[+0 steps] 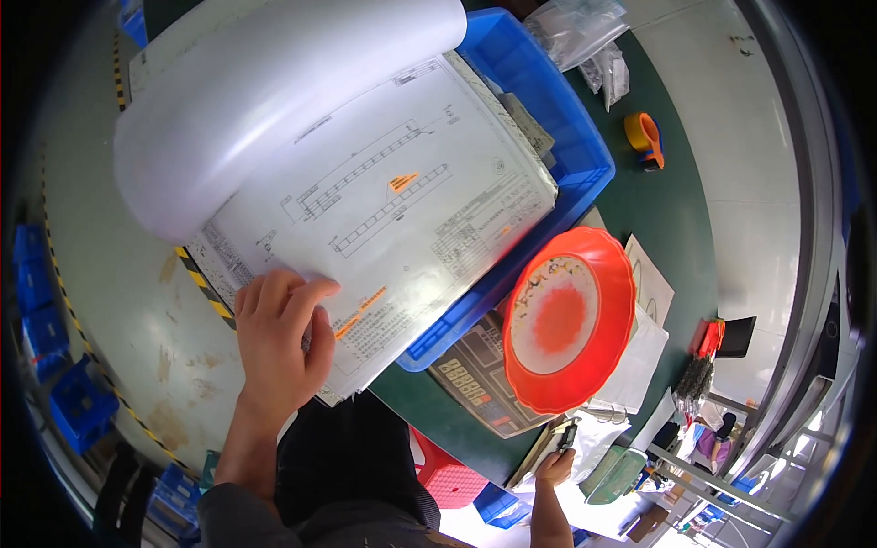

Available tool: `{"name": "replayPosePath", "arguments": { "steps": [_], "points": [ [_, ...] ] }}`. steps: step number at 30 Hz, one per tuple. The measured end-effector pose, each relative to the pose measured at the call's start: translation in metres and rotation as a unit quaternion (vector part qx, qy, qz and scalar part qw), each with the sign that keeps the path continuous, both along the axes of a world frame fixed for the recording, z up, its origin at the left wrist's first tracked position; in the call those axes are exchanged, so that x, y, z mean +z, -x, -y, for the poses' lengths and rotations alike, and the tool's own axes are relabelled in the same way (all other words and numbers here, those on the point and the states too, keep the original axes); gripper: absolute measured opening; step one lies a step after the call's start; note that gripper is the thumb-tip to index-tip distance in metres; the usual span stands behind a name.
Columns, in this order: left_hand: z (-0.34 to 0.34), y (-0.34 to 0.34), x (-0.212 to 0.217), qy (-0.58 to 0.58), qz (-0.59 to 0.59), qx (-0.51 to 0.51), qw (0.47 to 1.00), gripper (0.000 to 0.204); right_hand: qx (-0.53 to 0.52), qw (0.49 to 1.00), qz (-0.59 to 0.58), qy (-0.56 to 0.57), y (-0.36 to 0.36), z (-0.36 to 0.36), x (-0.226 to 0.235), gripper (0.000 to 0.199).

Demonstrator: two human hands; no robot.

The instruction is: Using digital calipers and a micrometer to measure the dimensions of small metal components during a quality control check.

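Observation:
My left hand (283, 338) rests on the lower left edge of a stack of large technical drawings (365, 237). Its fingers are bent, with thumb and index finger apart; I see nothing held between them. The top sheets are rolled back in a broad white curl (274, 100), baring a page with ladder-like line figures and orange-marked patches. At the lower right, my right hand (554, 468) closes around a small black object (568, 436) beside some papers; its exact kind is unclear.
The drawings lie across a blue plastic bin (585, 155). A red scalloped plate (571, 320) sits above a scale with a keypad (480, 374). An orange tape roll (644, 135) and clear plastic bags (580, 32) lie on the green tabletop (671, 205). A red stool (448, 475) stands below.

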State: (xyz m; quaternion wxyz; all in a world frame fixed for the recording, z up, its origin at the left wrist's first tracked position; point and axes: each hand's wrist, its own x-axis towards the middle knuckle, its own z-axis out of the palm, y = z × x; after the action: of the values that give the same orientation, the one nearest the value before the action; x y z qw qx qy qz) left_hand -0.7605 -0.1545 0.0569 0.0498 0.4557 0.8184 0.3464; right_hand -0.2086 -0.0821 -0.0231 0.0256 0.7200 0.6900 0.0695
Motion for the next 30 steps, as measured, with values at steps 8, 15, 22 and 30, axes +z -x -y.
{"name": "replayPosePath", "arguments": {
  "steps": [8,15,22,30],
  "points": [
    [0.001,0.0,-0.003,-0.006,-0.004,0.009,1.0,0.024,0.005,1.0,-0.015,-0.004,0.005,0.002,0.001,0.025],
    [0.0,-0.001,-0.002,-0.014,-0.012,0.009,1.0,0.024,0.0,1.0,-0.011,-0.002,0.006,0.0,0.0,0.024],
    [-0.004,-0.007,-0.004,-0.018,-0.011,0.01,1.0,0.024,0.007,1.0,-0.001,-0.005,-0.002,-0.005,0.0,0.025],
    [0.017,0.002,-0.004,-0.016,-0.014,0.022,1.0,0.023,0.01,1.0,-0.015,-0.004,0.009,0.009,-0.004,0.024]
  ]
}}
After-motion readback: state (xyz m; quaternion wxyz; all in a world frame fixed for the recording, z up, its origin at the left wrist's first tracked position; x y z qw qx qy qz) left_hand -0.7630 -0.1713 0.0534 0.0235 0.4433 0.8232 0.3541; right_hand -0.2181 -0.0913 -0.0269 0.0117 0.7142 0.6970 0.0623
